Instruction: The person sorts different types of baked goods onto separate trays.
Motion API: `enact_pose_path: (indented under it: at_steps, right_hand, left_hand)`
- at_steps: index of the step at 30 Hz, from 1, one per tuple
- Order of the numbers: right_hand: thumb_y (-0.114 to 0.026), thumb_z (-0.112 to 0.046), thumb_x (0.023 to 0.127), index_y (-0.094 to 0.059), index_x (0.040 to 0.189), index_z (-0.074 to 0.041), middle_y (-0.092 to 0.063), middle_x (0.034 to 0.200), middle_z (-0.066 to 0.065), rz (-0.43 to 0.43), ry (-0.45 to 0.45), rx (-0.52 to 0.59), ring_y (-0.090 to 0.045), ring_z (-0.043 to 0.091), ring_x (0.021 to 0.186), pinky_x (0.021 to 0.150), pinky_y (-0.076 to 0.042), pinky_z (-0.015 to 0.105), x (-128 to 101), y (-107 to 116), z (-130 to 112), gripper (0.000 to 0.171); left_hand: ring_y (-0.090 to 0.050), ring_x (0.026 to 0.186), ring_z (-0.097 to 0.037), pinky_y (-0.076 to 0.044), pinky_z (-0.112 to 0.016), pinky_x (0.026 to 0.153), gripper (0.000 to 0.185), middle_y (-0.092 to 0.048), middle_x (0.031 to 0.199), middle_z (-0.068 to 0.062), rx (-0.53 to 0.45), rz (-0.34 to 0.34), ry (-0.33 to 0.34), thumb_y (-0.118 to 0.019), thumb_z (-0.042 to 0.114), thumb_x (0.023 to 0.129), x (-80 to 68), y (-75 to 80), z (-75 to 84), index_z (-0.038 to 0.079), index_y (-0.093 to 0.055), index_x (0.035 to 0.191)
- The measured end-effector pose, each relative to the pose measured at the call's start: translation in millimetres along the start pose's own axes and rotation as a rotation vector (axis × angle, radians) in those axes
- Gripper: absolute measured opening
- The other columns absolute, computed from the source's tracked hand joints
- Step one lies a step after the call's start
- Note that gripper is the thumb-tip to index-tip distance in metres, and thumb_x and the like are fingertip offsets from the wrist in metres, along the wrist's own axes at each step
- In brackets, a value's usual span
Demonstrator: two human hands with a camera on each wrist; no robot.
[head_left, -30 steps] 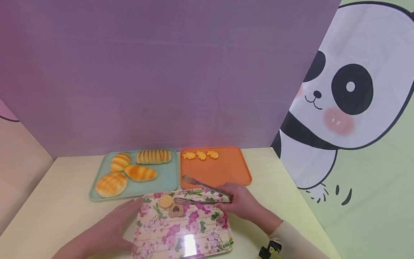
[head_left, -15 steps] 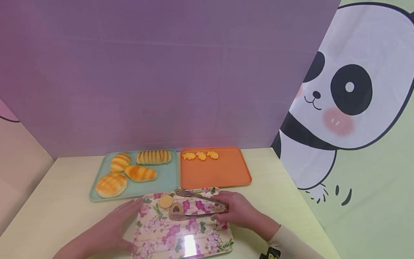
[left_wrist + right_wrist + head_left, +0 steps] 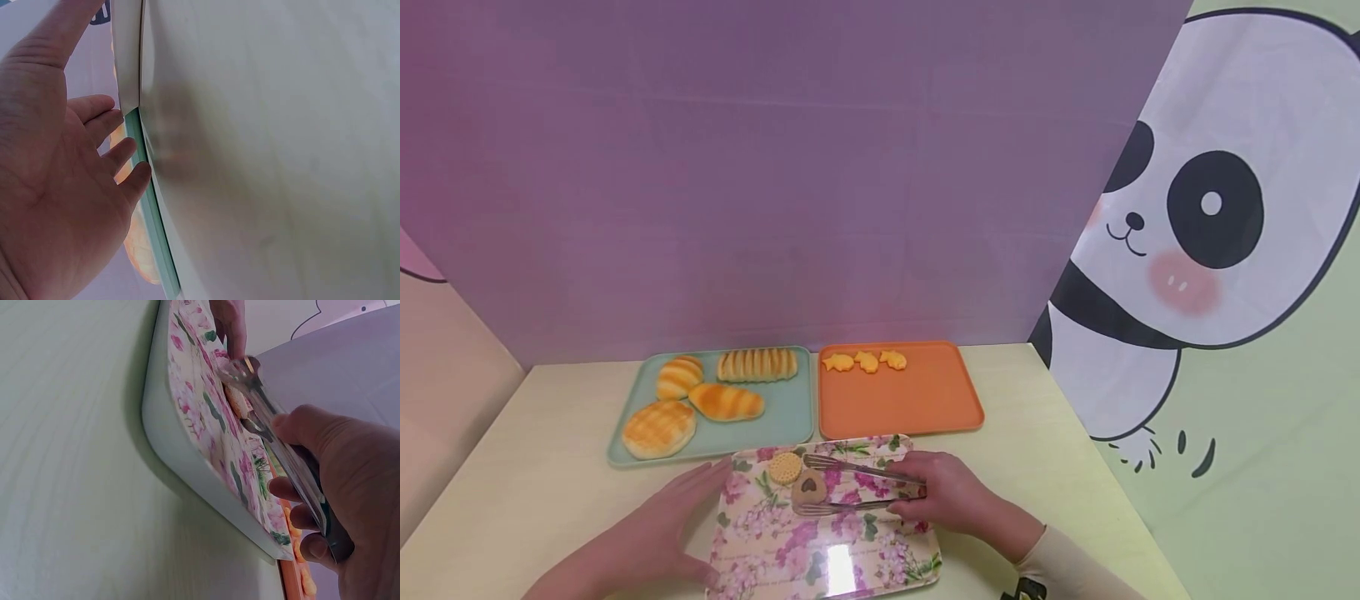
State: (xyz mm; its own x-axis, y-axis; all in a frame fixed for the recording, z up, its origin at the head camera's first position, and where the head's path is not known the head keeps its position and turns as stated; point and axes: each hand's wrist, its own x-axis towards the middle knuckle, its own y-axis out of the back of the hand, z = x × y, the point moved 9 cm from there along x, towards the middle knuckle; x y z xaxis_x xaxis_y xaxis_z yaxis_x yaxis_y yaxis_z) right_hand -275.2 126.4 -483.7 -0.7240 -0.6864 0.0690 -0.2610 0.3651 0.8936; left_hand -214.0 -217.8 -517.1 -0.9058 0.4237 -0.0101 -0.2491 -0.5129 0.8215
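My right hand (image 3: pixel 951 492) holds metal tongs (image 3: pixel 868 472) low over the floral tray (image 3: pixel 760 575). Their two arms are spread, one tip at either side of a rounded biscuit (image 3: pixel 809 487) with a dark heart in its middle. A pale round biscuit (image 3: pixel 785 468) lies just beyond it, near the tray's far left corner. In the right wrist view the thumb and fingers grip the tongs (image 3: pixel 284 456) from both sides. My left hand (image 3: pixel 655 525) rests along the tray's left edge. Its fingers (image 3: pixel 134 184) are extended in the left wrist view, holding nothing.
A green tray (image 3: pixel 790 417) with several bread pieces, among them a scored bun (image 3: pixel 658 429), stands at the back left. Beside it is an orange tray (image 3: pixel 917 408) bearing three small fish-shaped crackers (image 3: pixel 867 361). A purple wall (image 3: pixel 775 183) rises behind the table.
The right hand has brought the tongs nearer and slightly left, from the orange tray's front edge to around the heart biscuit. The left hand stays where it was.
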Motion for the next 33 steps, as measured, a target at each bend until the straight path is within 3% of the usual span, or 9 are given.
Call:
enact_pose_path:
  at_steps: [10,16,22,27,33]
  right_hand:
    - [-0.086,-0.028,0.099,-0.082,0.133,-0.011,-0.08,0.111,-0.001,0.049,0.107,0.018,-0.062,0.004,0.085,0.078,-0.056,0.022,-0.2,1.8,-7.7,0.039]
    - [-0.087,-0.026,0.099,-0.082,0.132,-0.01,-0.08,0.109,-0.003,0.061,0.085,0.08,-0.062,0.005,0.083,0.072,-0.054,0.019,-1.0,5.1,-2.6,0.038]
    - [-0.086,-0.026,0.099,-0.081,0.133,-0.006,-0.081,0.109,0.001,0.113,0.044,0.074,-0.061,0.006,0.081,0.068,-0.054,0.021,-2.3,19.7,7.1,0.04]
    - [-0.087,-0.023,0.099,-0.08,0.134,-0.006,-0.075,0.099,-0.002,0.184,-0.005,0.091,-0.052,0.003,0.071,0.056,-0.048,0.021,-2.3,38.1,21.8,0.04]
    - [-0.089,-0.016,0.096,-0.083,0.124,-0.004,-0.069,0.092,-0.008,0.31,0.016,0.071,-0.048,0.002,0.066,0.051,-0.044,0.022,-1.5,60.8,41.2,0.031]
  left_hand:
    - [-0.03,0.158,-0.057,-0.029,-0.078,0.123,0.139,-0.034,0.177,-0.02,0.027,0.016,-0.018,-0.091,0.075,0.063,1.4,1.6,0.3,0.003,-0.039,0.17]
    - [-0.03,0.158,-0.057,-0.029,-0.078,0.122,0.138,-0.034,0.177,-0.021,0.035,0.014,-0.028,-0.089,0.076,0.064,0.5,0.5,-0.6,0.004,-0.038,0.17]
    - [-0.029,0.159,-0.057,-0.028,-0.079,0.123,0.138,-0.032,0.178,-0.022,0.027,0.003,-0.026,-0.09,0.074,0.064,0.3,-0.2,-0.9,0.003,-0.038,0.17]
    - [-0.027,0.159,-0.058,-0.027,-0.08,0.122,0.138,-0.033,0.178,-0.02,0.006,0.004,-0.011,-0.092,0.072,0.064,-0.4,0.0,-0.8,0.002,-0.039,0.17]
    - [-0.026,0.159,-0.058,-0.026,-0.081,0.123,0.138,-0.031,0.179,-0.02,-0.004,-0.004,-0.006,-0.092,0.072,0.064,0.0,0.1,0.1,0.003,-0.038,0.17]
